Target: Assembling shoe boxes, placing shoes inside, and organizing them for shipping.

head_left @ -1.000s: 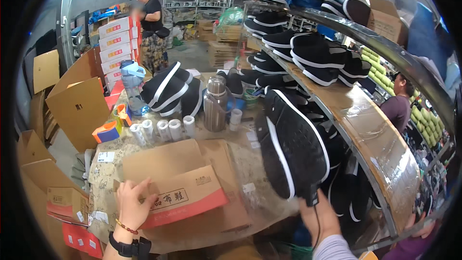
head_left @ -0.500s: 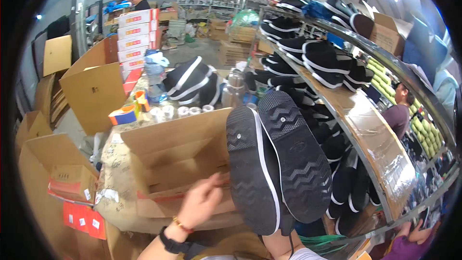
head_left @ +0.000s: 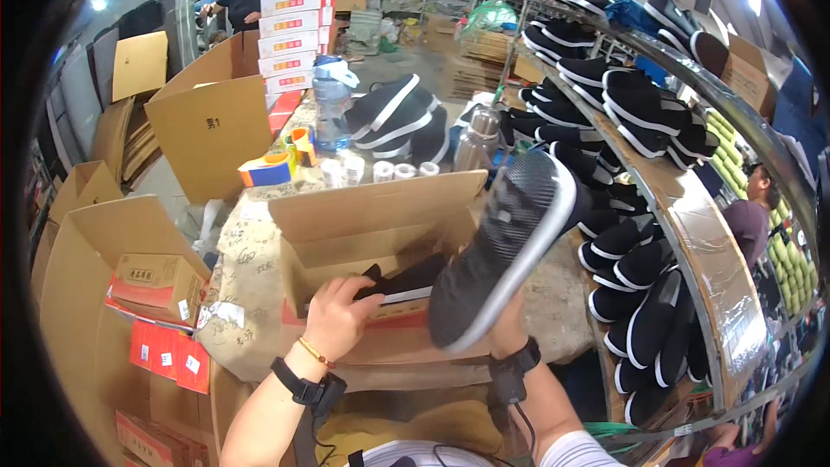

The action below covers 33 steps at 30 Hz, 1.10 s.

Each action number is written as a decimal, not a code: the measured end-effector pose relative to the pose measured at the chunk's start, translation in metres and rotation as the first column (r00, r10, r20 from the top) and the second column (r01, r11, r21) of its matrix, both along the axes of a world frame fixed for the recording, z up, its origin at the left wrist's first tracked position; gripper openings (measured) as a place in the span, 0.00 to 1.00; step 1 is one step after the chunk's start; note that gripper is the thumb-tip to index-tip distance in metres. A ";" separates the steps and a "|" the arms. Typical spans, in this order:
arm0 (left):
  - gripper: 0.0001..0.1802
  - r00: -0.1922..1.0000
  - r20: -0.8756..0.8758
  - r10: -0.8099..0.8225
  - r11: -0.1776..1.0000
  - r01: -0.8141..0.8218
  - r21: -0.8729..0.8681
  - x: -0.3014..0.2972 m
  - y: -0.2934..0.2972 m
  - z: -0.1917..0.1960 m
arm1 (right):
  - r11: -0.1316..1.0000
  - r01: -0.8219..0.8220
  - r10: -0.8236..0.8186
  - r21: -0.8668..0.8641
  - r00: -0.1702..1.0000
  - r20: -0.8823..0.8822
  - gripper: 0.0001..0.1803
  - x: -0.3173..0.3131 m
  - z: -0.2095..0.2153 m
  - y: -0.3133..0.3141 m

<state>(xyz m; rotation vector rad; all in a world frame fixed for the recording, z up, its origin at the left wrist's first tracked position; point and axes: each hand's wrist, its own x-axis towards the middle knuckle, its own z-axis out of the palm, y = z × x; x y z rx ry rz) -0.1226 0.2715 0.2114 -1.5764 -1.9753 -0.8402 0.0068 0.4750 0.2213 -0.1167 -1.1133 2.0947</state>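
Observation:
An open cardboard box (head_left: 372,220) stands on the worktable in front of me. Inside it lies a black shoe (head_left: 413,277) with a white sole edge. At the box's near left corner, my left hand (head_left: 339,316) has its fingers curled round one end of that shoe. Another black shoe (head_left: 501,242) is held tilted above the box's right side, its patterned black sole partly toward me and slightly blurred. My right hand (head_left: 510,333) grips this shoe from behind; most of its fingers are hidden.
Black shoes (head_left: 640,112) fill the rack at right. Beyond the box are tape rolls (head_left: 405,172), a metal flask (head_left: 477,140), a water bottle (head_left: 333,104) and a shoe pile (head_left: 398,121). A big carton (head_left: 86,285) stands at left. Other people are farther off.
The two shoes held together have come apart: one is now inside the box under my left hand, the other tilts in my right. My view has shifted left.

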 end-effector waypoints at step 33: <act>0.55 0.958 0.061 0.279 0.642 -0.139 -0.754 -0.059 -0.008 0.036 | -0.383 -0.499 -0.253 0.778 0.866 0.431 0.54 -0.065 0.031 0.072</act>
